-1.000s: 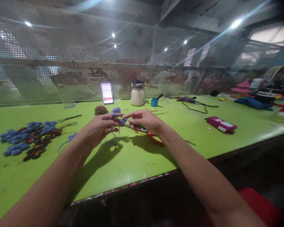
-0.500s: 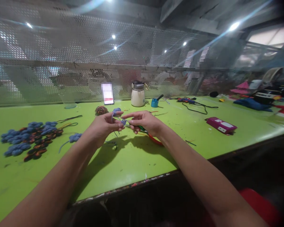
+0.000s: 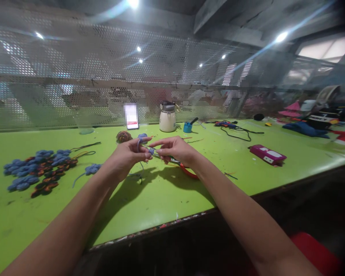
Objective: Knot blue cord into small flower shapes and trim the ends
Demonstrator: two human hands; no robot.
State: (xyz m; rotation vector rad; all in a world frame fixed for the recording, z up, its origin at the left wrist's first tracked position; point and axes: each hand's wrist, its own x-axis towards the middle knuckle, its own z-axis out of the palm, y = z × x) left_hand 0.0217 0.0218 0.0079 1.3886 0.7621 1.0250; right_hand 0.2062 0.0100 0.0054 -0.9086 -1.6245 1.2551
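Above the green table, my left hand (image 3: 130,154) pinches blue yarn (image 3: 151,150) looped in several strands, with one strand running over its forefinger. My right hand (image 3: 174,149) meets it from the right, its fingers closed round a thin crochet hook (image 3: 147,146) that carries the loops. Most of the hook is hidden in the fingers. Just behind my left hand lie a ball of blue yarn (image 3: 143,136) and a ball of mixed brown yarn (image 3: 123,137). Scissors with red handles (image 3: 189,172) rest under my right wrist.
Blue crocheted flowers (image 3: 23,182) and dark orange ones (image 3: 47,184) lie at the left, a single blue flower (image 3: 92,168) beside my left forearm. A phone (image 3: 131,116), a white jug (image 3: 167,119) and a blue pot (image 3: 188,127) stand behind. A purple case (image 3: 268,155) sits right.
My fingers have shifted slightly at the blue loops, and the right hand has turned a little. A green part seen by the right palm is hidden now. The view has tilted slightly up.
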